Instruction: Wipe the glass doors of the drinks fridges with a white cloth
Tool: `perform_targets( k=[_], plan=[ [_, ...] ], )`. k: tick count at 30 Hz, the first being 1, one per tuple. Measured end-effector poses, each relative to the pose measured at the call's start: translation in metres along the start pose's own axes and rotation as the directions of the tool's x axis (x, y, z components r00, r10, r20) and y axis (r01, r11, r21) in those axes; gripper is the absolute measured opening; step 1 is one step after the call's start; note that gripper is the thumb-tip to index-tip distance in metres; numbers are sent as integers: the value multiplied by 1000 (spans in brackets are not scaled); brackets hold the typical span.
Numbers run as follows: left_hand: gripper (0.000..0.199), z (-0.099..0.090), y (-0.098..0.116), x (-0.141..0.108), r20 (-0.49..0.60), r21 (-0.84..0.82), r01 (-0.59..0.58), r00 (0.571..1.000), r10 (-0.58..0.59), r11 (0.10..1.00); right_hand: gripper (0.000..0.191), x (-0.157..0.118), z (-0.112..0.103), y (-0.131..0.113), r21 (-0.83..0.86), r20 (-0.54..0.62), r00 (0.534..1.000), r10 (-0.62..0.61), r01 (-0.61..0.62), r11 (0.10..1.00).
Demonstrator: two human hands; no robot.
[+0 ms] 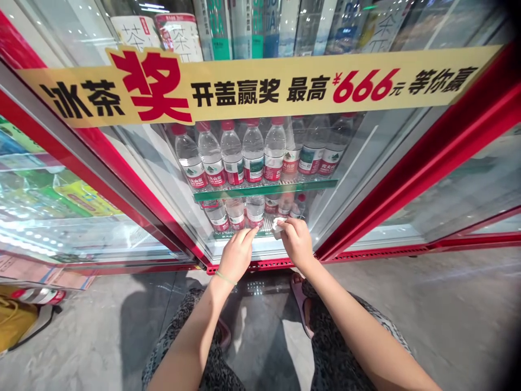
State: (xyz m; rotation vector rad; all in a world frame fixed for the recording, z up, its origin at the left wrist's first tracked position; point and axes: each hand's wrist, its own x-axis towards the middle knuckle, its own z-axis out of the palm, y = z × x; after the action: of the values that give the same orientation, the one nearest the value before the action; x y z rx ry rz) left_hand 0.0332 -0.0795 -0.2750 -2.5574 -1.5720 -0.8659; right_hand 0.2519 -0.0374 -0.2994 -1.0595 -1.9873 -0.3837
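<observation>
My right hand point(298, 243) pinches a crumpled white tissue point(278, 227) against or just in front of the glass door point(358, 195), low down. To its left, my left hand point(237, 253) reaches to the lower glass with its fingers stretched forward. No object shows in it, and its palm side is hidden. Behind the glass, water bottles point(255, 212) with red and white labels stand on the bottom shelf. More water bottles point(253, 155) line the green-edged shelf point(266, 190) above.
A yellow banner point(260, 81) crosses the door. Red door frames point(411, 157) run along both sides. At the far left on the grey floor point(93, 331) lie a yellow bag point(16, 320) and a red-labelled bottle point(40, 296). My slippered foot point(300, 304) is near the cooler's base.
</observation>
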Motion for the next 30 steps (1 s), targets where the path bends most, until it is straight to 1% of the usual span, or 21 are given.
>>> perform_targets(
  k=[1, 4, 5, 6, 9, 10, 14, 15, 18, 19, 20, 23, 24, 25, 28, 29, 30],
  plan=[
    [53, 1, 1, 1, 1, 4, -7, 1000, 7, 1000, 22, -1, -1, 1, -17, 11, 1000, -1, 1, 1000],
    [53, 6, 4, 3, 4, 21, -25, 1000, 25, 999, 15, -3, -3, 3, -56, 141, 987, -79, 87, 995],
    [53, 8, 5, 4, 3, 26, -27, 1000, 27, 999, 14, -3, -3, 3, -53, 154, 984, -89, 98, 994],
    [53, 9, 6, 4, 0, 27, -30, 1000, 30, 999, 15, -4, -4, 4, -44, 132, 988, -76, 82, 996],
    [52, 13, 7, 6, -12, 21, -36, 999, 37, 999, 23, -4, -6, 8, -19, -1, 1000, 26, -27, 999],
    [52, 14, 8, 7, -17, 19, -41, 999, 41, 999, 24, -4, -7, 10, -22, -10, 999, 36, -36, 999],
    [53, 16, 10, 9, -26, 15, -56, 998, 56, 998, 20, -5, -11, 13, -31, 88, 995, -51, 54, 998],
    [53, 16, 11, 10, -25, 12, -57, 998, 57, 998, 20, -6, -12, 14, -22, 77, 996, -53, 55, 998],
    [53, 18, 13, 11, -10, -2, -60, 998, 60, 998, 23, -8, -14, 19, -10, -39, 999, 19, -19, 1000],
    [54, 19, 14, 12, -3, -7, -62, 998, 62, 998, 24, -9, -14, 21, -20, -49, 998, 32, -34, 999],
    [54, 20, 15, 12, 2, -10, -65, 998, 65, 998, 23, -10, -14, 23, -37, -31, 999, 29, -30, 999],
    [56, 24, 16, 14, 9, -13, -73, 997, 73, 997, 19, -12, -16, 25, -64, 96, 995, -36, 42, 997],
    [55, 25, 17, 15, 10, -14, -74, 997, 74, 997, 18, -12, -17, 26, -59, 103, 994, -45, 51, 997],
    [55, 26, 18, 16, 9, -14, -74, 997, 75, 997, 19, -12, -18, 28, -51, 81, 996, -35, 39, 998],
    [53, 29, 20, 18, -5, -19, -77, 997, 77, 997, 24, -13, -20, 32, -39, -54, 998, 43, -45, 998],
    [53, 30, 21, 18, -6, -22, -78, 997, 78, 997, 24, -13, -20, 34, -46, -65, 996, 53, -56, 997],
    [54, 31, 22, 19, -5, -25, -79, 997, 79, 997, 23, -14, -21, 34, -56, -47, 998, 45, -48, 997]
  ],
)
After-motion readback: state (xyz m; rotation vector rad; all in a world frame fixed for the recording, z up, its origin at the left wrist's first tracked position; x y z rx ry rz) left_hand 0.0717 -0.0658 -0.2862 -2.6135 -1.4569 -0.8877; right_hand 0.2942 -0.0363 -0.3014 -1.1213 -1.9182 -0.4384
